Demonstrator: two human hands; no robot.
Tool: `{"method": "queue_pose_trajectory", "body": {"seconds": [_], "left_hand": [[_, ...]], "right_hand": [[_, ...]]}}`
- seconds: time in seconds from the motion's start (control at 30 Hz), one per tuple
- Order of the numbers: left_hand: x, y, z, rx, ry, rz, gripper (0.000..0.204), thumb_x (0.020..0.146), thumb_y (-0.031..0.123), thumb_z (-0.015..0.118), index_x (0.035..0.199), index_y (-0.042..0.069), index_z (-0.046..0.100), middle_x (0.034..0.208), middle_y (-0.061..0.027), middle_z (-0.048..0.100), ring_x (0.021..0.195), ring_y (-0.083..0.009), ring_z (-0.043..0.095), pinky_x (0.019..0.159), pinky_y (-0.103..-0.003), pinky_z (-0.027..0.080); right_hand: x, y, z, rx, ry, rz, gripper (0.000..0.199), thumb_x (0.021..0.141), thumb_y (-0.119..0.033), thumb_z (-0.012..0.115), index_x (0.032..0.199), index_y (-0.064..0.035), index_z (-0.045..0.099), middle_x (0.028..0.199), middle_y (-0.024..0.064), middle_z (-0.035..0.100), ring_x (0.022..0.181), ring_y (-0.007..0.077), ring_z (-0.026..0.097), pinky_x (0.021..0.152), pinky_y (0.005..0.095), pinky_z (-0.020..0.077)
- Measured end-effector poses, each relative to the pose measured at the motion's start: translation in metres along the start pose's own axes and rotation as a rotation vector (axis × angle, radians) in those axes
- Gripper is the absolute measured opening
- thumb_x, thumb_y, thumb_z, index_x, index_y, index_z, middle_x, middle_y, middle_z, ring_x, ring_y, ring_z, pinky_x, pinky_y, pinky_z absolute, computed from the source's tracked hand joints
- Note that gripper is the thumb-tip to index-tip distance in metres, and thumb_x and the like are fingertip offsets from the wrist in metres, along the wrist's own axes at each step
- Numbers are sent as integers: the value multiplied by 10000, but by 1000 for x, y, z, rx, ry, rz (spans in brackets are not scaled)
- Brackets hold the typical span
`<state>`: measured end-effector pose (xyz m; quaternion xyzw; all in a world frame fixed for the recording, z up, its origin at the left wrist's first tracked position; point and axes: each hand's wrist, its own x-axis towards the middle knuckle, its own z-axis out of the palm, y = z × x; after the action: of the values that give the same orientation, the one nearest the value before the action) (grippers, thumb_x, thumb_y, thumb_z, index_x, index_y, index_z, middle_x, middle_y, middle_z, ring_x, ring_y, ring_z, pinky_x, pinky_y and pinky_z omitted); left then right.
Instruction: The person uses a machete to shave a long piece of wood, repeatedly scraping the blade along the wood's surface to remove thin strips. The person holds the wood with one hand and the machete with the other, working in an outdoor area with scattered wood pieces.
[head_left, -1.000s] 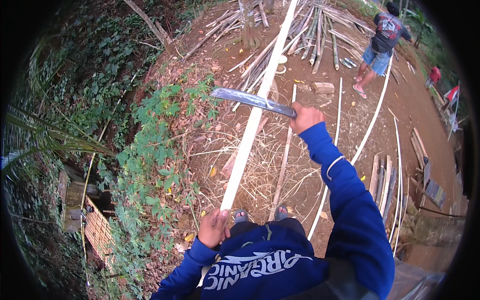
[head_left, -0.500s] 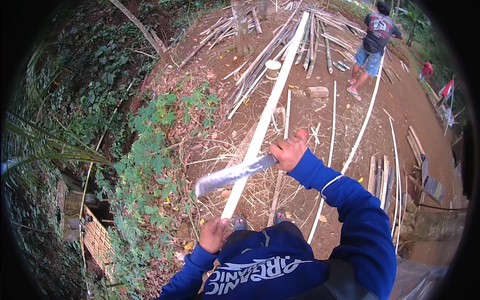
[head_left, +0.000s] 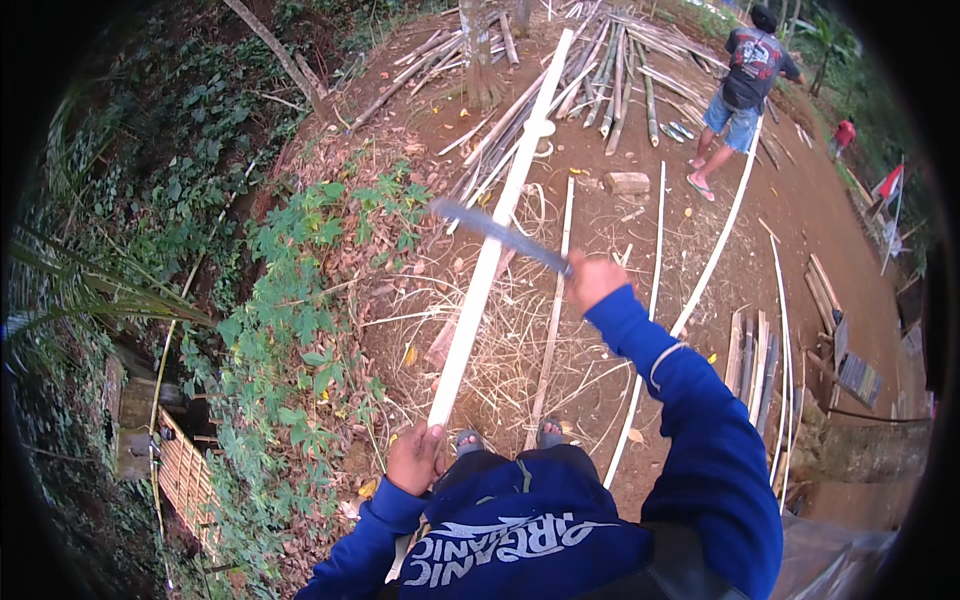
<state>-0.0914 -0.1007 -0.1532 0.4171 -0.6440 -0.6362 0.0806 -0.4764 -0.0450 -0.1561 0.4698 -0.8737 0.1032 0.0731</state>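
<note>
A long pale bamboo strip (head_left: 477,295) slants from my waist out toward the far poles. My left hand (head_left: 414,460) is closed round its near part, and a short end shows behind that hand beside my shirt. In my right hand (head_left: 597,281), closed on the handle, is a machete. Its grey machete blade (head_left: 510,240) points left and crosses over the strip, slightly blurred; I cannot tell whether it touches. Fingers hide most of the handle.
Thin shavings (head_left: 510,350) litter the soil round my feet. Ahead lie a pile of bamboo poles (head_left: 610,85) and a block (head_left: 627,183). Long strips (head_left: 655,260) lie to the right. Another person (head_left: 742,95) stands at the far right. Green plants (head_left: 300,260) border the left.
My right hand has moved slightly right, and the machete's tip has swung away from me, farther up the strip. The strip's far end has shifted left.
</note>
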Motion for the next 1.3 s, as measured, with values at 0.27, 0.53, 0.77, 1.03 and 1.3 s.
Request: {"method": "queue_pose_trajectory", "body": {"seconds": [0.27,0.53,0.77,1.03,1.3], "left_hand": [[-1,5,-5,45,-12,-9,276,1016,242,444,948,1,561,524,-38,532,378,-91,462,374,-235,372],[13,15,-15,-51,-98,-36,272,1019,241,444,951,-1,548,545,-52,550,388,-108,499,374,-236,387],[9,9,-17,-64,-184,-68,274,1023,245,434,976,-4,539,562,-76,568,407,-123,531,378,-232,405],[26,-11,-23,-57,-151,30,294,1022,247,438,944,-18,539,558,-62,545,446,-124,560,424,-258,467],[11,-56,-26,194,67,35,393,1006,328,462,810,2,561,513,-39,522,421,-124,552,402,-267,420]], "right_hand": [[21,4,-15,-92,84,27,98,790,-196,623,867,-142,599,685,116,660,632,316,676,557,509,497],[35,11,-17,-100,18,44,95,838,-192,575,912,-132,585,658,104,647,583,291,674,552,479,529],[41,-5,-25,-328,-5,-100,62,828,-198,601,884,-173,597,628,53,634,571,258,667,548,476,511],[25,-11,-13,-110,205,-158,154,760,-207,672,902,-192,617,663,73,624,599,332,645,572,531,491],[70,45,-25,-150,111,181,165,821,-242,607,973,-189,640,652,81,627,612,288,671,553,486,502]]}}
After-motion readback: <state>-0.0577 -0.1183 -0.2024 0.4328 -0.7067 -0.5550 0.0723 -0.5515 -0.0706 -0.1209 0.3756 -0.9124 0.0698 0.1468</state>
